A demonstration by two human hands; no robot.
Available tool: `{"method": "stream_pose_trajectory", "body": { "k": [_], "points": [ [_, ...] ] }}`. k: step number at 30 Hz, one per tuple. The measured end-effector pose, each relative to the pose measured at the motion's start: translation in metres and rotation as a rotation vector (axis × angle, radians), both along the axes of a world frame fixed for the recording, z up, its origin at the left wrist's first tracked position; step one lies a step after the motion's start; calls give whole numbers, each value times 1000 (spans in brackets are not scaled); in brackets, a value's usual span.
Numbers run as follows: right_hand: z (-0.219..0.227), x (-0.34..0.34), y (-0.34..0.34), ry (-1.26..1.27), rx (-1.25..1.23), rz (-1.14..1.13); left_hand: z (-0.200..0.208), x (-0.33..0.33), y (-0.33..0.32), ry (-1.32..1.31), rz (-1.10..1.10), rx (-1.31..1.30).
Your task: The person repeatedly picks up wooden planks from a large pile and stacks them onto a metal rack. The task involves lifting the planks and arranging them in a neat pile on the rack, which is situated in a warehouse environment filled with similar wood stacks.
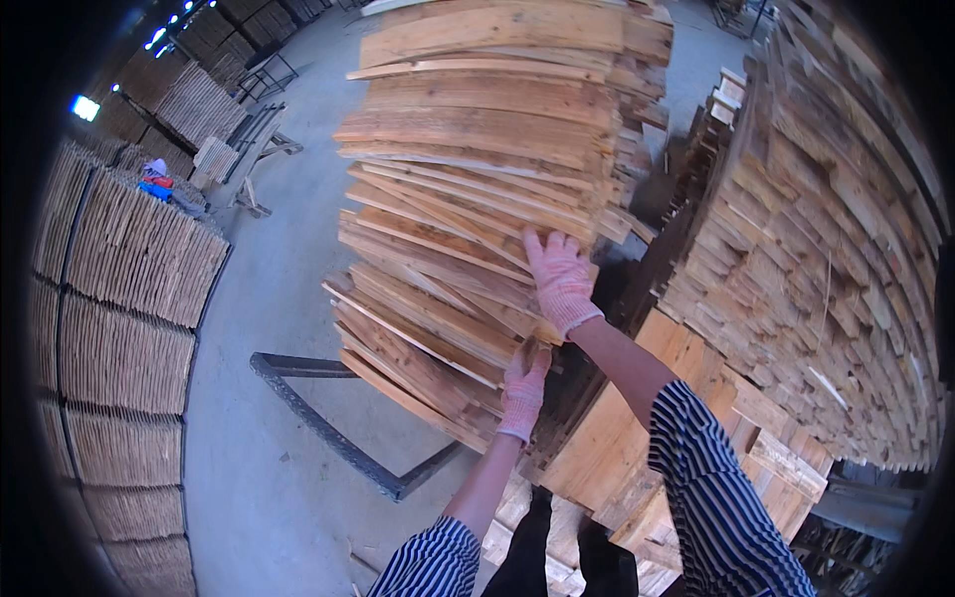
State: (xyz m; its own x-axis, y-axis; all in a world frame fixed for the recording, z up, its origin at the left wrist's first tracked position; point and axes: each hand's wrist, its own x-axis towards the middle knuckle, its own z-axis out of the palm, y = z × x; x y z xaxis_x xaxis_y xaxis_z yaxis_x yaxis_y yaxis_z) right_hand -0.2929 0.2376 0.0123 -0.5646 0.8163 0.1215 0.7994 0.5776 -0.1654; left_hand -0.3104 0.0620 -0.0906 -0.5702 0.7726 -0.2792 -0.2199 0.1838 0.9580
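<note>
A tall pile of loose wooden boards (477, 109) lies crosswise in front of me, its lower boards tilted and fanned apart. My right hand (560, 282), in a pink-and-white knit glove, rests on the right ends of the boards with its fingers stretched out. Lower down, my left hand (524, 393), gloved the same way, has its fingers bent around the end of a board (542, 331) near the pile's bottom right. Part of its grip is hidden by the fingers.
A high stack of boards (796, 249) rises on the right, with flat planks (617, 438) beside my right forearm. On the floor, a dark metal frame (328, 438) sticks out left of the pile. Strapped board stacks (129, 368) line the left side; a wooden trestle (259, 159) stands behind.
</note>
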Motion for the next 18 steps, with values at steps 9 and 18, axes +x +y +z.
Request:
{"method": "stream_pose_trajectory", "body": {
  "k": [9,18],
  "points": [
    [49,17,15,8,-228,-11,76,-71,31,-110,90,156],
    [70,12,162,809,-582,-600,197,-153,204,-445,-139,162]
  ]
}}
